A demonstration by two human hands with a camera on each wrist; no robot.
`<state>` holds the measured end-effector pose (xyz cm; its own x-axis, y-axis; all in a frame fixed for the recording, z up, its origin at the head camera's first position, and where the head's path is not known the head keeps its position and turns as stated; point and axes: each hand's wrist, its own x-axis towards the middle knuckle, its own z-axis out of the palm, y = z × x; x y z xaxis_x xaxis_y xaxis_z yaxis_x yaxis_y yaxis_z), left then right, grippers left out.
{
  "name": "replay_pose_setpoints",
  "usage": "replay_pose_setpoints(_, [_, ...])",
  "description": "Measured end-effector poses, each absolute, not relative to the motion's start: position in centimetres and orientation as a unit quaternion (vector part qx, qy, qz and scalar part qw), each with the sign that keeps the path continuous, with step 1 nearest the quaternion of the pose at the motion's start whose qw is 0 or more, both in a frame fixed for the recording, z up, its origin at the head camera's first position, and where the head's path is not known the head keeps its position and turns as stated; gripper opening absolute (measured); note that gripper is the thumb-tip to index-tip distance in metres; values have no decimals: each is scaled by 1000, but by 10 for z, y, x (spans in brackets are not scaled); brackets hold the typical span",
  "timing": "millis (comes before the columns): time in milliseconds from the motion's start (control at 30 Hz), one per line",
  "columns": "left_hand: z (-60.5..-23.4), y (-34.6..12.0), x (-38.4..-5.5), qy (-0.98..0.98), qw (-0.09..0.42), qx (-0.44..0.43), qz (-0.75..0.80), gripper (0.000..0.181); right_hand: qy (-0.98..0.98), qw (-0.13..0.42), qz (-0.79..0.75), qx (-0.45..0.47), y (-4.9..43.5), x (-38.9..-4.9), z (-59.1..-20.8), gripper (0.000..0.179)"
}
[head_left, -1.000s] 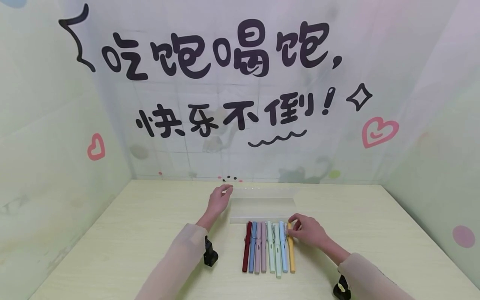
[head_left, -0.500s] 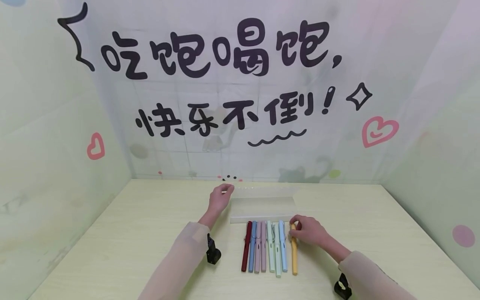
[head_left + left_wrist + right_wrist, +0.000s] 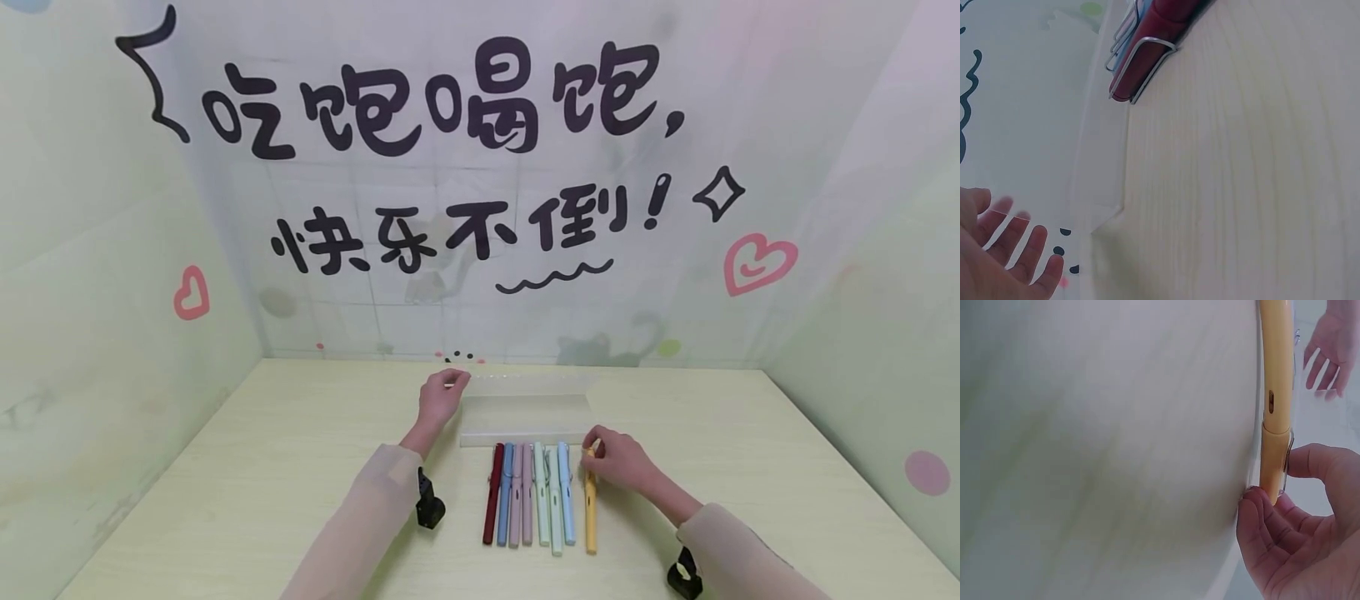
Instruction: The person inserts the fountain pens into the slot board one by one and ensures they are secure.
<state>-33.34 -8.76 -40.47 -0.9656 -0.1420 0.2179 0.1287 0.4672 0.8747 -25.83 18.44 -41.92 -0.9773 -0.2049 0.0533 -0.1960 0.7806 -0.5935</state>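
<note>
Yellow pen (image 3: 591,517) right of the row of pens (image 3: 527,492), long axis running near to far
Its barrel end points at the person, its cap end away, pinched in the right hand (image 3: 621,460); the row lies parallel just beside, then comes the clear tray (image 3: 525,438), its far left corner pinched by the left hand (image 3: 440,402)

Both arms (image 3: 352,525) reach up from the bottom of the frame. The left hand (image 3: 438,397) looks loose; the right hand (image 3: 618,459) pinches.
</note>
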Motion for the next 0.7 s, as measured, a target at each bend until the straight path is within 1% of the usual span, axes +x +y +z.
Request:
replay_pose_setpoints(233, [-405, -88, -332, -846, 134, 6, -516, 25, 913, 3, -396, -98, 190, -261, -417, 19])
replay_pose_setpoints(433, [-405, -88, -333, -846, 136, 4, -516, 25, 868, 9, -483, -115, 195, -263, -409, 23])
replay_pose_setpoints(700, [-405, -89, -334, -844, 127, 8, -521, 25, 846, 12, -516, -134, 199, -267, -405, 25])
